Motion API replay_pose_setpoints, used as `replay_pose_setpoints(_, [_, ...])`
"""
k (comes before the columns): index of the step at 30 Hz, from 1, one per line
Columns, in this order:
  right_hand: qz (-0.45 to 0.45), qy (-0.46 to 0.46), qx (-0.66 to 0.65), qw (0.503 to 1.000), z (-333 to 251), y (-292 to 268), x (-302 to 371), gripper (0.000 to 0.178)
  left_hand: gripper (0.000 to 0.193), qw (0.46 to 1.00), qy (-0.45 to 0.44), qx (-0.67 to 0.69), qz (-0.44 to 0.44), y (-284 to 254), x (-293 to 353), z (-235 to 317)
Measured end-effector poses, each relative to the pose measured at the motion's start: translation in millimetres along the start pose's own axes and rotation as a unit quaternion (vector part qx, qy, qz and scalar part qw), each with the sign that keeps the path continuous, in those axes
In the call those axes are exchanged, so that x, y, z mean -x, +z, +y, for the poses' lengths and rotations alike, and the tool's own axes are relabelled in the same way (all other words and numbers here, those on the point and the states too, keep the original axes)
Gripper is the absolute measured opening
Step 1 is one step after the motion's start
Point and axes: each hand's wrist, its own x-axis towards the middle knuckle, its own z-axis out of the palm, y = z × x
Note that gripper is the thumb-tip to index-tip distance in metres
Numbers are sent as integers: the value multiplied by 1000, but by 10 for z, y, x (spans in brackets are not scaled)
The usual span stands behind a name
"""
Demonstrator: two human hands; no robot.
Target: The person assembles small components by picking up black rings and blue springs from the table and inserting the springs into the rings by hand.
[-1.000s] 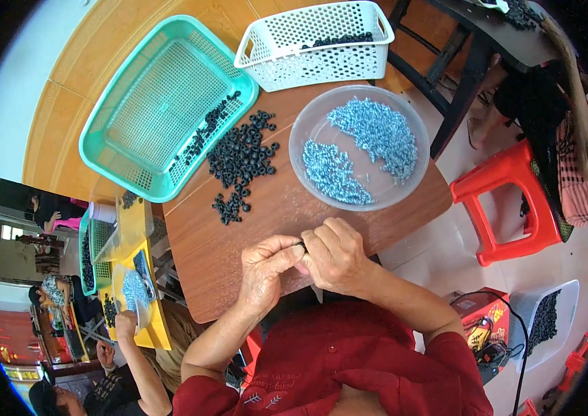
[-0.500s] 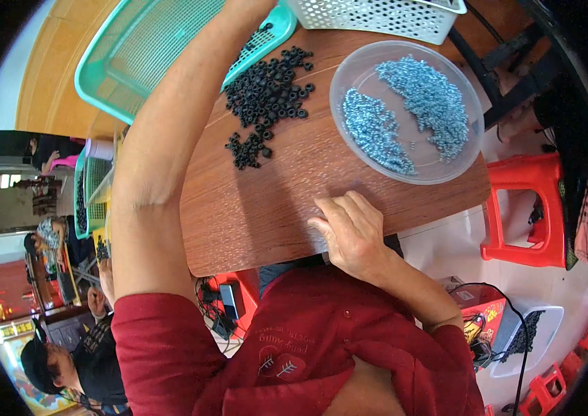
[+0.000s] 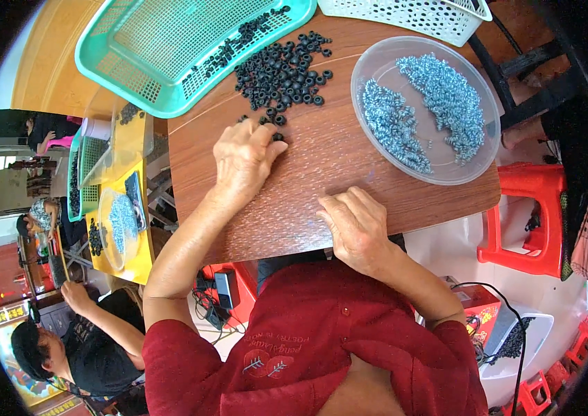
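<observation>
My left hand (image 3: 244, 158) is over the brown table with its fingers curled down around small black rings, one black ring (image 3: 278, 136) showing between thumb and forefinger. It hides others beneath it. A heap of black rings (image 3: 283, 73) lies just beyond. My right hand (image 3: 358, 229) rests at the table's near edge, thumb pressed to its curled fingers; whatever they may hold is hidden. Farther right, a clear round plastic tray (image 3: 358, 104) holds two piles of tiny light-blue coil springs (image 3: 446, 104).
A green mesh basket (image 3: 127, 87) with black rings along one side stands at the far left. Behind the tray is a white perforated basket (image 3: 405, 19). A red stool (image 3: 526, 256) stands right of the brown table (image 3: 273, 229). At left, a co-worker (image 3: 99, 340) sits by a yellow table.
My left hand has come back from the green basket to the nearer black rings on the table. My right hand stays at the near edge. The co-worker's arm has come further into view.
</observation>
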Motion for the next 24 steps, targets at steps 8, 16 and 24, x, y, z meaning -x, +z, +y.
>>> replay_pose_setpoints(8, [-2,-2,8,1000,7,39,45,25,21,996,52,-68,15,144,15,25])
replay_pose_setpoints(16, [69,82,-42,993,-35,-120,-74,25,19,766,-296,565,-80,-201,106,494])
replay_pose_setpoints(24, [141,95,-108,980,-109,-231,-157,20,22,567,-295,764,-88,-146,307,703])
